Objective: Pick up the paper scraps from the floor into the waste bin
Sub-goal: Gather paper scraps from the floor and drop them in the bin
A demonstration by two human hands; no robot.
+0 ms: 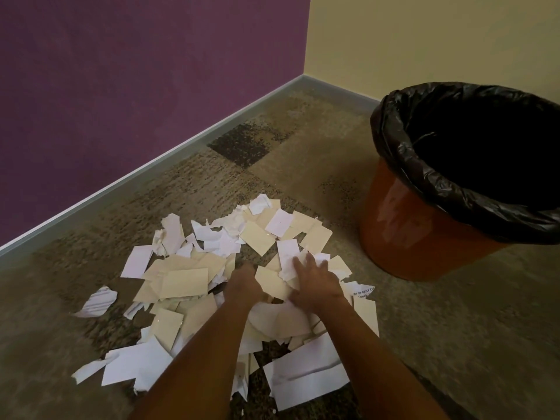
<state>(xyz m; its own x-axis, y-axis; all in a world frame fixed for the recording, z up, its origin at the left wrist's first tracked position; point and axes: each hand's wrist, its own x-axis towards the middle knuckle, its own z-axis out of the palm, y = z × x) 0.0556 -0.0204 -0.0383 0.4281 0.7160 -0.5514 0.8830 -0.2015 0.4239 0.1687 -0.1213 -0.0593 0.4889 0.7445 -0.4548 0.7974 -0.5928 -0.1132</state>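
A pile of white and cream paper scraps (pixel 188 280) lies spread over the carpet in the lower middle of the head view. My left hand (pixel 245 286) is curled down into the middle of the pile, fingers closed around scraps. Just to its right, my right hand (pixel 315 283) lies flat with fingers spread on top of white and cream scraps, pressing toward the left hand. An orange waste bin (pixel 403 234) with a black liner (pixel 424 177) stands upright to the right of the pile; its inside is dark.
Patterned brown carpet (pixel 272 165) runs to a corner where a purple wall (pixel 121 86) meets a yellow wall (pixel 424 34), with a grey baseboard (pixel 169 159) along them. Bare carpet lies between the pile and the bin.
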